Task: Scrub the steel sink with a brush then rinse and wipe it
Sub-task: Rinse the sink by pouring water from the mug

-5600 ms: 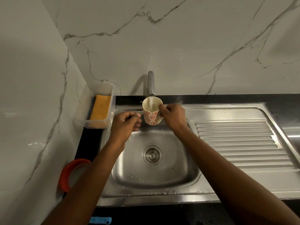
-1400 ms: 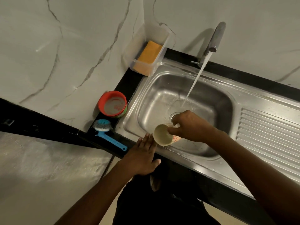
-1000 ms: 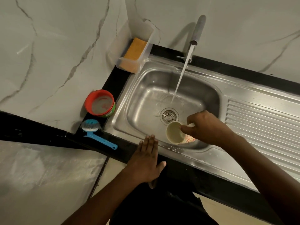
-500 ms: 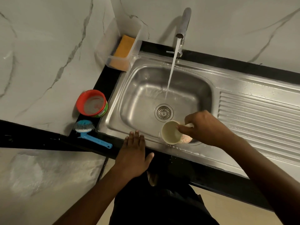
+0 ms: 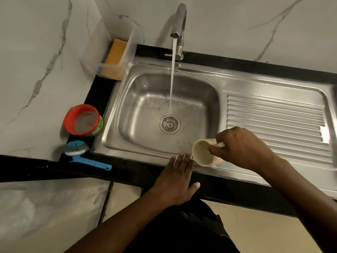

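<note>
Rinsing looks under way: the sink point(image 5: 127, 106) lies just beyond both your hands, and water point(image 5: 172, 79) from the tap point(image 5: 179, 19) now strikes its floor instead of filling anything. Your left hand point(image 5: 176, 181) has settled flat, fingers straight, on the counter point(image 5: 127, 172) edge. Your right hand point(image 5: 242, 147), fingers curled round the cup point(image 5: 202, 154), has carried it from the stream to the near rim and tipped it sideways, mouth toward your left fingertips. The brush point(image 5: 82, 154) lies untouched, well left of your left hand, so scrubbing is probably done.

Filled cup point(image 5: 202, 155) gone from tap point(image 5: 179, 19), tipped at sink point(image 5: 255, 83) front rim.
</note>
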Tool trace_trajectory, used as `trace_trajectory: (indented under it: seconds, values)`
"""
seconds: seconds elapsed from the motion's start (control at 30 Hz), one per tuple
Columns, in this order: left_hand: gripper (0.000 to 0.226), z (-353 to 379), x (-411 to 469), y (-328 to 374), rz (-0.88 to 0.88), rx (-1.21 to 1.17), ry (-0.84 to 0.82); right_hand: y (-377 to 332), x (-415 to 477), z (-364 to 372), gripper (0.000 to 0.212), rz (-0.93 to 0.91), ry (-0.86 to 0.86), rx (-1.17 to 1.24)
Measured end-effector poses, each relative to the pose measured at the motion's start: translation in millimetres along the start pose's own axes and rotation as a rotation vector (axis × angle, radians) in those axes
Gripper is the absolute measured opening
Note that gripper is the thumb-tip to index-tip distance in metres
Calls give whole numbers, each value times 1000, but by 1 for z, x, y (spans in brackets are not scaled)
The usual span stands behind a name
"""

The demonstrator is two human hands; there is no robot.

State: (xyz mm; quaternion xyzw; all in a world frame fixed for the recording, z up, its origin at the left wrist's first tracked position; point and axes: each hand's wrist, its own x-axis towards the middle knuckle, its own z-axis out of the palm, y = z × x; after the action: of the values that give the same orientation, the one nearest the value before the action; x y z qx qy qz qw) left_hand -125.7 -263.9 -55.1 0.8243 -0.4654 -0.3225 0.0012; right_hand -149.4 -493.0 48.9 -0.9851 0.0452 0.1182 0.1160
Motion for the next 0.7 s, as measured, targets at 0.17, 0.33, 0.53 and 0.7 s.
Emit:
trace_trajectory:
  seconds: [0.17,0.33,0.53,0.7]
  values:
    - [89,6,7,15,-116,5,19,17,-23,-6,48,85,8,65]
    - [91,4,23,44,53,34,-28,49,-55,-13,56,225,75,242]
    - [88,6,31,55,147,103,0,69,-82,-9,50,291,41,184]
    - [90,5,16,39,-94,93,28,70,-85,-3,49,239,22,54]
